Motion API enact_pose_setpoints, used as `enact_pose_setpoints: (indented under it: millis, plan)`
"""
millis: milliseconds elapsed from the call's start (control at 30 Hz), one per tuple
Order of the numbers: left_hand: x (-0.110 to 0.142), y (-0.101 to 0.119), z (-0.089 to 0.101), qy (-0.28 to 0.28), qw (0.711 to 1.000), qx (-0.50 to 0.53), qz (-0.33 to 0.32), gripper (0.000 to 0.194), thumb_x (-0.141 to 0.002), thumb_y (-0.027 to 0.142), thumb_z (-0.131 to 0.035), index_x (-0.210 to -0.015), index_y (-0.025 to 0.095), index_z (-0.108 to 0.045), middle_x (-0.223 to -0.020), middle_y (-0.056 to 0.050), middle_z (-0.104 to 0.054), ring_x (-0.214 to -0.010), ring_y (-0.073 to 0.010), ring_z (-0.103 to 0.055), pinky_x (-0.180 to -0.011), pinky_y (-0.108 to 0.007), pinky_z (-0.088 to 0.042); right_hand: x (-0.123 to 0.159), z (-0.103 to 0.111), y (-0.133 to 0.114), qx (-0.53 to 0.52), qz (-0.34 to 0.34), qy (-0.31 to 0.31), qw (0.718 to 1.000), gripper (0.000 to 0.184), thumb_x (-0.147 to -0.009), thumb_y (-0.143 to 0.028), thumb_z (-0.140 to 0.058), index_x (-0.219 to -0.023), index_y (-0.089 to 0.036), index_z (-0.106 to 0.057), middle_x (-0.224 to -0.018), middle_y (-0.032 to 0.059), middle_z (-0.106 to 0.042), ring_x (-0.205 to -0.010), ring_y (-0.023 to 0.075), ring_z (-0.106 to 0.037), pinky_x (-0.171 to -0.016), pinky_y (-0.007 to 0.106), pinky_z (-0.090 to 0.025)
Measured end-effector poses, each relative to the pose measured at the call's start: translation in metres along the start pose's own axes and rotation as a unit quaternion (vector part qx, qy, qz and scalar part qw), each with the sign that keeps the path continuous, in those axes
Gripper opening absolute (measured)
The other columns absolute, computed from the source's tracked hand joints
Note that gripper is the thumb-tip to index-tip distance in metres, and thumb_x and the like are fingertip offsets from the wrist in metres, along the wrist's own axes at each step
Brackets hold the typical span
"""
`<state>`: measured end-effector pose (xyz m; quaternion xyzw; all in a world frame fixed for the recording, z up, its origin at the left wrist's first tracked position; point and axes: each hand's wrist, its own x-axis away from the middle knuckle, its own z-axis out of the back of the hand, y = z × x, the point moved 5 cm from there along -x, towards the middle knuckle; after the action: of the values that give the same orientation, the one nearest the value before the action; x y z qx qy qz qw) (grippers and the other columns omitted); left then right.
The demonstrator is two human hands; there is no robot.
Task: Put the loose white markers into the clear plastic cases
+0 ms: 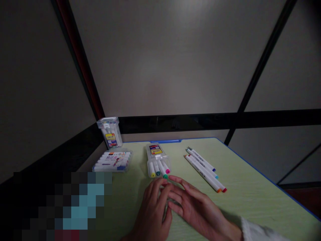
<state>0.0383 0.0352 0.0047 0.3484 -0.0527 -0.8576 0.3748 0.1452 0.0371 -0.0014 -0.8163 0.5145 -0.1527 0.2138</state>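
My left hand is low over the table, back of the hand up, fingers loosely bent and apart. My right hand lies opposite with its fingers spread; the fingertips of both hands meet or overlap. Nothing shows in either hand. Just beyond the fingertips lies a clear plastic marker case with its open end towards me. White markers with coloured ends stick out of it, among them a yellow one, a pink one and a green-ended marker. The green end is right by my fingertips; whether they touch it, I cannot tell.
Several loose white markers lie side by side to the right. At the left are a flat pack of markers and an upright clear case. The pale green table has a blue edge. Behind it stands a panelled wall.
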Motion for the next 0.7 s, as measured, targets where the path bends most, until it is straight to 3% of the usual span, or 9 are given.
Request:
enact_pose_setpoints:
  millis: [700]
  plan:
    - [0.0008, -0.0027, -0.0044, -0.016, 1.000, -0.007, 0.016, 0.057, -0.068, 0.000, -0.040, -0.122, 0.018, -0.044, -0.128, -0.012, -0.045, -0.118, -0.0259, -0.042, -0.097, -0.045, -0.039, 0.0003, -0.0003, 0.0000, 0.018, -0.001, 0.003, 1.000, 0.034, -0.071, -0.023, -0.072, -0.102, -0.017, -0.060, -0.103, 0.0070, -0.067, -0.095, 0.0167, -0.061, -0.084, 0.030, -0.041]
